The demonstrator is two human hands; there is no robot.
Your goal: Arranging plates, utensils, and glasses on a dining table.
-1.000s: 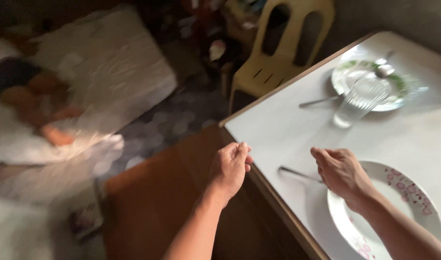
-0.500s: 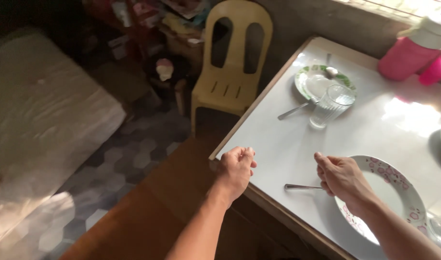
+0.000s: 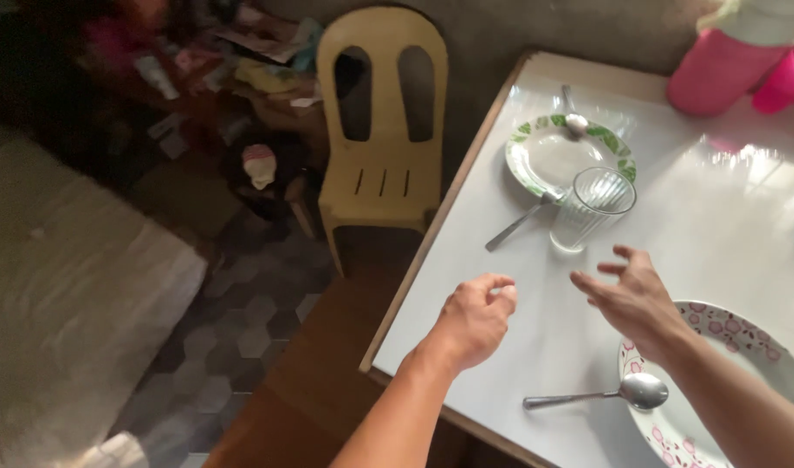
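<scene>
Right hand (image 3: pixel 637 299) now off spoon (image 3: pixel 600 394)

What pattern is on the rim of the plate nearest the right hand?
Pink flowers on the white plate, seen in the head view.

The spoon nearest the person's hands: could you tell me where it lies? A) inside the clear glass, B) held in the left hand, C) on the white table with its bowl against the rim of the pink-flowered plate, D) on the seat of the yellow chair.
C: the spoon lies flat on the table, its bowl at the rim of the pink-flowered plate, below the open right hand and untouched by either hand.
</scene>
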